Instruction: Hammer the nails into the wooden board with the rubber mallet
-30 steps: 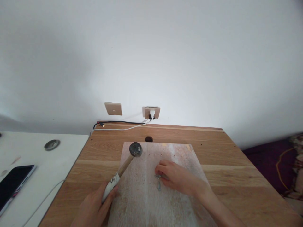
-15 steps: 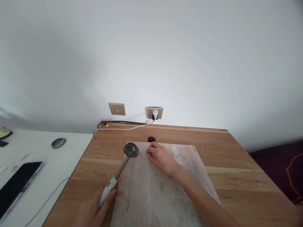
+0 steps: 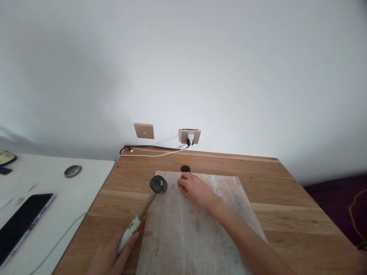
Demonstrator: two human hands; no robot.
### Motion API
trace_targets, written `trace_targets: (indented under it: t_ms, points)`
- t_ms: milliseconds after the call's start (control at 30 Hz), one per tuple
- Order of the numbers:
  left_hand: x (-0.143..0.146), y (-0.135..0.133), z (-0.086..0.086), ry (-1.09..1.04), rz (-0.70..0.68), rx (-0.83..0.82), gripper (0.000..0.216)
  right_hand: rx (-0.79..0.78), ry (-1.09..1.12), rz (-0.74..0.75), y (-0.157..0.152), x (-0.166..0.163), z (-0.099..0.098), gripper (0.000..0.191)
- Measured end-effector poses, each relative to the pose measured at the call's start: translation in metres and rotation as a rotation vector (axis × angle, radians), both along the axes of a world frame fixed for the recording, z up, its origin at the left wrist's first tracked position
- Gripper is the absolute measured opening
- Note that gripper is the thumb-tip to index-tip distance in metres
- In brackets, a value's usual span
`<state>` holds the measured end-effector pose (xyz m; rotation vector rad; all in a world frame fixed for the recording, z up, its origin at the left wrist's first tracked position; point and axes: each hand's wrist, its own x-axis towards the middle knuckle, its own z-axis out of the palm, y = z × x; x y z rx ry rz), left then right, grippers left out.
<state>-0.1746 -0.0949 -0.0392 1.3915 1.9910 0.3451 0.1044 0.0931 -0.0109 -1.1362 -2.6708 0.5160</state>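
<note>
Our left hand (image 3: 113, 250) grips the mallet (image 3: 145, 208); we cannot tell whether our right hand (image 3: 193, 187), bunched over the board (image 3: 169, 240), holds anything. We should brace it, clear of the mallet; fasteners (image 3: 198, 226) lie mid-board.

The mallet (image 3: 140, 216) has a dark grey head flecked with paler spots, a tan shaft and a white grip with blackish marks; the board (image 3: 169, 238) is whitish with pinkish-brown blotches and yellowish patches, the screws (image 3: 198, 226) silvery. The tabletop (image 3: 292, 215) is honey brown, banded lighter and darker, the wall (image 3: 183, 76) white, the plates (image 3: 143, 131) beige. The cloth (image 3: 329, 200) is deep purple with a yellow line.
</note>
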Motion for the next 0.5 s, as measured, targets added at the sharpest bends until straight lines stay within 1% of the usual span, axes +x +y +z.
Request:
trace_targets:
  t_ms: [133,267,400,500]
  points:
    - [-0.001,-0.004,0.000,-0.020,0.011,0.016,0.055,0.001,-0.016,-0.019,0.000,0.003,0.001,0.023]
    - [-0.001,-0.004,-0.002,-0.013,0.026,0.054,0.051,-0.003,-0.028,0.005,0.000,0.004,0.002,0.023]
    - [-0.001,-0.003,-0.004,-0.015,0.019,0.039,0.053,0.006,-0.023,0.031,0.000,-0.002,0.003,0.023]
    - [-0.002,-0.004,-0.004,-0.018,0.008,0.021,0.055,0.009,-0.002,0.032,-0.001,-0.006,-0.001,0.023]
